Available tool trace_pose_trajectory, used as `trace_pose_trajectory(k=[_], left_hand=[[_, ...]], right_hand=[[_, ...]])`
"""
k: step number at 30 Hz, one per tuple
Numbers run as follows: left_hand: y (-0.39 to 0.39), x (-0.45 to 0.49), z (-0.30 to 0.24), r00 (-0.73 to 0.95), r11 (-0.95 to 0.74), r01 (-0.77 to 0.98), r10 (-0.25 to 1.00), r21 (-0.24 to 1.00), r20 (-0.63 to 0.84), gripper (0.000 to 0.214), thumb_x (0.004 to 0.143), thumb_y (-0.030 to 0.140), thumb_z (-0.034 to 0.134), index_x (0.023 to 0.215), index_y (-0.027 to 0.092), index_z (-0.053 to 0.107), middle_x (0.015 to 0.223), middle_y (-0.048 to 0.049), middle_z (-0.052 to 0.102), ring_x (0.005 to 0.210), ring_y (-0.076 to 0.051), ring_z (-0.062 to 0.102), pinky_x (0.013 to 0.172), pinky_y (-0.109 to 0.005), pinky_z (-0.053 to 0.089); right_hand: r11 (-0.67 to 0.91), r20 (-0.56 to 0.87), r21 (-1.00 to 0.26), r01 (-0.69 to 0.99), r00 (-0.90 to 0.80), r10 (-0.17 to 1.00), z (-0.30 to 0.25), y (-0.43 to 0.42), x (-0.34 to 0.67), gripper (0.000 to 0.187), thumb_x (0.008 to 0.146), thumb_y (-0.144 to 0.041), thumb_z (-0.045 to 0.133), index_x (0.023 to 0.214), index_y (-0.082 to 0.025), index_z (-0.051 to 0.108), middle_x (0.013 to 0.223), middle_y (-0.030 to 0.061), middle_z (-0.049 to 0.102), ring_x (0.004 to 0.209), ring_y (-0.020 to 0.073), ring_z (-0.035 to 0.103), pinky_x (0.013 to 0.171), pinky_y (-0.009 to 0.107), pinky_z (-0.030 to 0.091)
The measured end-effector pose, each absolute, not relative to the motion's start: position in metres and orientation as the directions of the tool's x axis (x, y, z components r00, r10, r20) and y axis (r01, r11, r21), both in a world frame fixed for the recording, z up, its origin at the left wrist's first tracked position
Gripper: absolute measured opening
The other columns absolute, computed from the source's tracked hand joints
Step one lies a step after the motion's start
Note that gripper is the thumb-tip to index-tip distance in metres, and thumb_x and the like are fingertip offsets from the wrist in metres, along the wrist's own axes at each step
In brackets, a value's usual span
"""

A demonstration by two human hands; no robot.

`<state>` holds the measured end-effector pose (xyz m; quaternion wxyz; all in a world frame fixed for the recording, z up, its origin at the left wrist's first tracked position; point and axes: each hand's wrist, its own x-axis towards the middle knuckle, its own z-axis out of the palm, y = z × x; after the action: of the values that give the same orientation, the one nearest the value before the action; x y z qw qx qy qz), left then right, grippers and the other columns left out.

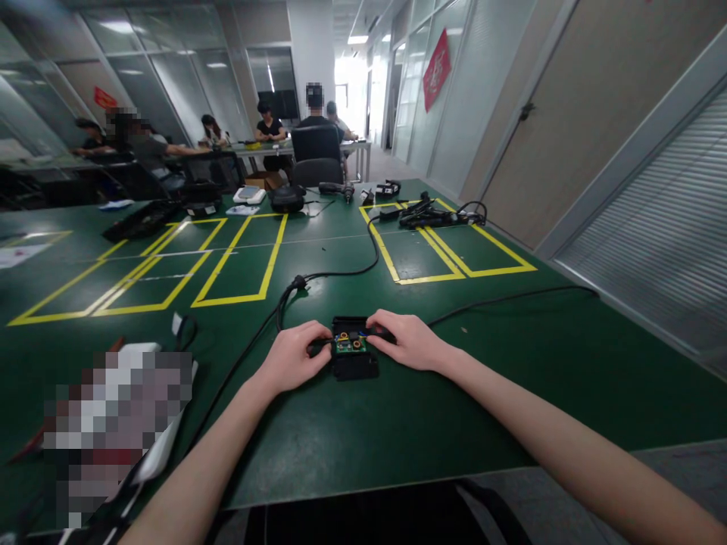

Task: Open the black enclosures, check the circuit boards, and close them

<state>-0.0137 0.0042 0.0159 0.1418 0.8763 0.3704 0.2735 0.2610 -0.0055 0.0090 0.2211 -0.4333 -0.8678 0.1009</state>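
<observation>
A small black open case [353, 365] with a green circuit board [350, 345] inside lies on the green table [397, 424] right in front of me. My left hand [292, 356] is curled against the case's left side, fingers closed on its edge. From the right, my right hand [410, 341] rests on the case, fingers closed over its top right corner where a black cable [511, 298] leaves it. Another black cable [318, 277] runs from the left side toward the far end of the table.
Yellow tape rectangles [238, 265] mark the table. Black cables and adapters [432, 216] lie far right; tools and a round black device [287, 198] sit at the far edge. A blurred item lies near left. Several people sit at tables behind. Office chairs [316, 151] stand beyond.
</observation>
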Motion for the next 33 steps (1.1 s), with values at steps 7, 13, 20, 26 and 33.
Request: trace_pose_trajectory(k=[7,13,20,26,33], left_hand=[[-0.002,-0.013,0.023,0.56,-0.695,0.512,0.716,0.504,0.417,0.011,0.084,0.02,0.055,0.085,0.018,0.066,0.075,-0.0008,0.068,0.061,-0.013,0.059,0.055,-0.022,0.042],[-0.009,-0.01,0.028,0.588,-0.693,0.456,0.706,0.559,0.395,0.009,0.079,0.019,0.053,0.075,0.018,0.061,0.068,0.0004,0.062,0.059,-0.012,0.056,0.054,-0.021,0.039],[-0.011,-0.008,0.025,0.622,-0.67,0.45,0.71,0.59,0.332,0.006,0.075,0.018,0.055,0.073,0.018,0.06,0.064,0.002,0.059,0.055,-0.01,0.053,0.054,-0.021,0.038],[-0.012,-0.009,0.024,0.627,-0.652,0.453,0.718,0.608,0.302,0.006,0.074,0.017,0.055,0.074,0.018,0.062,0.065,0.0025,0.06,0.054,-0.01,0.053,0.055,-0.021,0.04],[-0.008,-0.006,0.018,0.573,-0.617,0.518,0.765,0.593,0.295,0.01,0.077,0.016,0.059,0.085,0.018,0.065,0.071,0.0017,0.066,0.063,-0.013,0.061,0.059,-0.021,0.046]], right_hand=[[0.609,0.308,-0.35,0.712,-0.526,0.793,0.013,-0.01,0.266,0.03,0.104,-0.038,0.055,0.083,-0.019,0.066,0.069,0.0023,0.068,0.061,0.0147,0.06,0.06,0.025,0.034],[0.689,0.348,-0.364,0.627,-0.594,0.725,0.014,-0.017,0.269,0.032,0.104,-0.037,0.052,0.082,-0.019,0.066,0.065,0.002,0.066,0.056,0.0142,0.058,0.058,0.025,0.035],[0.691,0.269,-0.423,0.586,-0.647,0.714,0.015,-0.017,0.272,0.035,0.104,-0.039,0.053,0.081,-0.018,0.068,0.059,-0.0004,0.062,0.05,0.0127,0.053,0.056,0.025,0.034],[0.688,0.248,-0.404,0.603,-0.652,0.716,0.012,-0.016,0.271,0.031,0.102,-0.037,0.058,0.079,-0.018,0.068,0.057,-0.0013,0.06,0.049,0.0123,0.053,0.056,0.024,0.032],[0.669,0.235,-0.363,0.649,-0.631,0.739,0.012,-0.009,0.273,0.026,0.102,-0.037,0.059,0.088,-0.019,0.072,0.064,0.0011,0.068,0.055,0.0141,0.06,0.059,0.024,0.037]])
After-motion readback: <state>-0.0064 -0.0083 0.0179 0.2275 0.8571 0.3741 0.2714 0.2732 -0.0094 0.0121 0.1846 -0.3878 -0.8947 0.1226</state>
